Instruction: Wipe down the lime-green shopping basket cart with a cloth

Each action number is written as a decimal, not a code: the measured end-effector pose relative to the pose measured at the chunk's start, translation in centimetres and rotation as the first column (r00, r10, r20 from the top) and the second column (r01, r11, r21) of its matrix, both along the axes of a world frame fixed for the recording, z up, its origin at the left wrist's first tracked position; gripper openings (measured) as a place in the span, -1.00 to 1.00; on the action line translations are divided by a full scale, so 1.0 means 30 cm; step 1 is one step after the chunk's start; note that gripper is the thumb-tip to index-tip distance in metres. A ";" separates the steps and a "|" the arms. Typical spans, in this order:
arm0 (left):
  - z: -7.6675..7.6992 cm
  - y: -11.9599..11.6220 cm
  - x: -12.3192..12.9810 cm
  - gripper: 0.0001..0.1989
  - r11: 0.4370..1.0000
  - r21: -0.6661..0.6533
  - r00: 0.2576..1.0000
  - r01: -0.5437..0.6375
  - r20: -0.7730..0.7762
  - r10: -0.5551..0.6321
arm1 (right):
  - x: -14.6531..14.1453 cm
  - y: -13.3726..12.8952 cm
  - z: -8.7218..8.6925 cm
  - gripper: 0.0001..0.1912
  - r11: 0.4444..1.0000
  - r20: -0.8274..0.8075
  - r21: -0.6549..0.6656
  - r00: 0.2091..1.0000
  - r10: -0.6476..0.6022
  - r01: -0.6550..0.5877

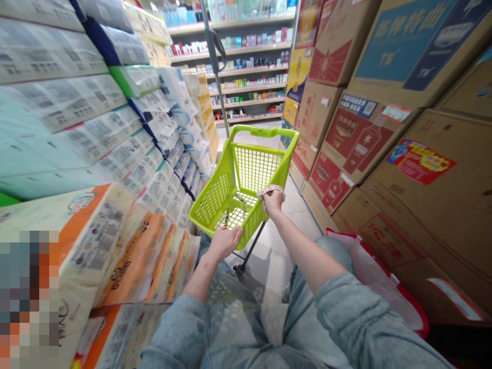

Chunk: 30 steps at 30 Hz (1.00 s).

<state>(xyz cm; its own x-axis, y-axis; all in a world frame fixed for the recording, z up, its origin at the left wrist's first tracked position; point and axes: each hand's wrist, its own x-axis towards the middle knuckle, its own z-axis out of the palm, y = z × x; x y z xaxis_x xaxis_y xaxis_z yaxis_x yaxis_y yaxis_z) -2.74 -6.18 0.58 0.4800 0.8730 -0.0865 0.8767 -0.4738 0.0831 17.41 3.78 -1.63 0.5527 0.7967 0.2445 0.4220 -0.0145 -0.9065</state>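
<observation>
A lime-green shopping cart point(229, 197) with lattice walls stands tilted before my knees, its basket bare inside and its handle bar at the far end. My left hand point(226, 242) grips the near rim of the basket, fingers curled over the edge. On the right side wall, my right hand point(273, 201) is closed on a crumpled pale cloth point(280, 190), which touches the green plastic. Part of the cloth is hidden by my fingers. Below the basket a dark leg with a caster point(240, 267) reaches the tiled floor.
Stacked tissue packs point(126, 133) wall the left side, with orange-and-white packs point(134, 256) close by my left arm. Cardboard cartons point(418, 133) rise on the right. A red-edged white bag or bin point(378, 279) sits by my right knee. Product shelves point(249, 72) and a metal pole point(220, 87) stand ahead.
</observation>
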 end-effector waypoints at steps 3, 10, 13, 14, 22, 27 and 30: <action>-0.015 -0.001 0.001 -0.45 0.998 0.037 0.999 -0.041 -0.025 0.042 | -0.067 -0.067 -0.032 -0.89 0.999 -0.004 -0.041 1.000 -0.025 0.025; -0.032 0.019 0.013 -0.41 0.998 0.056 0.999 -0.043 0.031 0.041 | -0.224 -0.292 -0.133 -0.83 0.989 -0.110 0.064 0.984 0.137 -0.131; -0.027 0.004 0.023 -0.45 0.996 0.089 0.998 -0.012 0.055 0.008 | -0.210 -0.305 -0.115 -0.84 0.991 -0.080 0.029 0.988 0.135 -0.133; -0.026 -0.006 0.027 -0.48 0.995 0.103 0.998 0.008 0.067 -0.015 | -0.199 -0.296 -0.103 -0.82 0.993 -0.052 0.035 0.993 0.110 -0.109; -0.008 -0.123 0.011 -0.64 0.989 0.145 0.929 -0.037 0.369 -0.019 | -0.126 -0.163 -0.024 -0.71 0.977 0.372 0.033 0.910 0.182 -0.209; 0.035 -0.158 -0.056 -0.60 0.977 0.163 0.880 -0.139 0.474 0.046 | -0.088 -0.135 -0.018 -0.71 0.970 0.569 -0.139 0.785 0.244 -0.200; 0.020 -0.155 -0.084 -0.64 0.975 0.151 0.915 -0.164 0.393 0.093 | -0.076 -0.152 -0.026 -0.67 0.970 0.596 -0.137 0.766 0.242 -0.199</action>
